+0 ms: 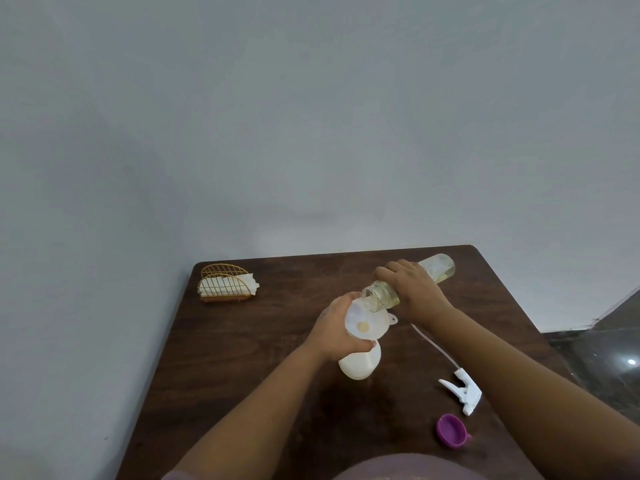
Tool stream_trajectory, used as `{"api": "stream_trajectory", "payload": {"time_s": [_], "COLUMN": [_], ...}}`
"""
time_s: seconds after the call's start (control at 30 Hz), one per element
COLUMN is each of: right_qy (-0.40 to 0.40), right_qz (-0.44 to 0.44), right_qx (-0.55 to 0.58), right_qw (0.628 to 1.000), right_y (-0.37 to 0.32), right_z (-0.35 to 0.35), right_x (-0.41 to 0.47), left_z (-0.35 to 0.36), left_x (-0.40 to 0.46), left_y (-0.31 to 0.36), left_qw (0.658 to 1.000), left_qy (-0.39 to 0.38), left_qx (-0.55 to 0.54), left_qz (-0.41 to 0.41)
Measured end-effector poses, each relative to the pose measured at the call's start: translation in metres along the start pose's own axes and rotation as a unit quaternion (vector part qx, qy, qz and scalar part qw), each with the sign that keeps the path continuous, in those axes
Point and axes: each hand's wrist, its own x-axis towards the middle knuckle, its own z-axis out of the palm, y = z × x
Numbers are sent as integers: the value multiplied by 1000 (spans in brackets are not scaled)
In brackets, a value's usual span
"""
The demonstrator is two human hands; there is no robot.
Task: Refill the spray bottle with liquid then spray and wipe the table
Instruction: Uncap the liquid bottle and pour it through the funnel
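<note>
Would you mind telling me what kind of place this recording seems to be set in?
Probably a plain domestic or dining corner: a dark wooden table pushed against a bare pale wall, a gold wire napkin holder with tissues on it, and a dark polished stone floor at right.

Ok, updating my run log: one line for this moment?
step: refill | left hand: holds funnel on spray bottle | right hand: tips clear bottle | sprayer head: off
</note>
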Motion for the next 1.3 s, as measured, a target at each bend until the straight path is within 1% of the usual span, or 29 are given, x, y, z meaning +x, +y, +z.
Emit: {"api": "stream_trajectory", "payload": {"time_s": [0.23, 0.77, 1.3], "right_qy": [10, -10, 4], "right_qz": [-7, -3, -4], "right_qx": [5, -9, -3], "right_qw": [1000, 1000, 1000], "right_y": [0, 2, 2], "right_z": [-1, -3, -6], "right_x": [0, 0, 0], "left_z": [0, -1, 0], "left_x": [1, 1, 1], "left_y": [-1, -1, -1], "left_qw": [1000, 1000, 1000], "left_qy": [-3, -2, -4], "left_qx": [5, 3, 3], "left_qz": [-2, -5, -12]}}
